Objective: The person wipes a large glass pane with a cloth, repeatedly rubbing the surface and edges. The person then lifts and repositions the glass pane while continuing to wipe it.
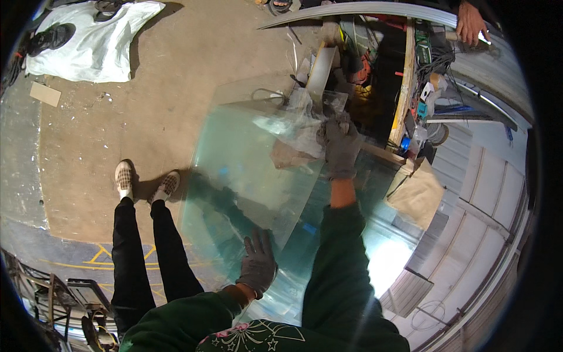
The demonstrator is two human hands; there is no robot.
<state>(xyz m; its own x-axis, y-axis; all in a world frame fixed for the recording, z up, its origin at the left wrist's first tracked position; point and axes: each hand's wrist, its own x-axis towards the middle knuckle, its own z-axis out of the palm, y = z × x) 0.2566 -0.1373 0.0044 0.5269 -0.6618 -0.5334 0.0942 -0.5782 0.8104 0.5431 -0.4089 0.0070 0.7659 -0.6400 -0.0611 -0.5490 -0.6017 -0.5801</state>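
Observation:
A large, clear greenish glass sheet (pixel 252 193) lies in the middle, with more glass around and beneath its right side. My left hand (pixel 256 262), in a grey glove, rests by the sheet's near part with fingers stretched out and nothing in them. My right hand (pixel 342 149), gloved too, is farther off near the sheet's far right corner. Its fingers are curled; what they hold, if anything, I cannot make out. Crumpled clear plastic (pixel 299 108) and a brown scrap (pixel 290 155) show just left of that hand.
A wooden-edged bench (pixel 402 88) with tools and cables stands at the far right. Another person's hand (pixel 471 24) touches a long curved metal strip (pixel 375 8). A white sack (pixel 97 47) lies far left. Legs in black trousers (pixel 130 252) stand left of the glass. A beige cloth (pixel 419 193) lies right.

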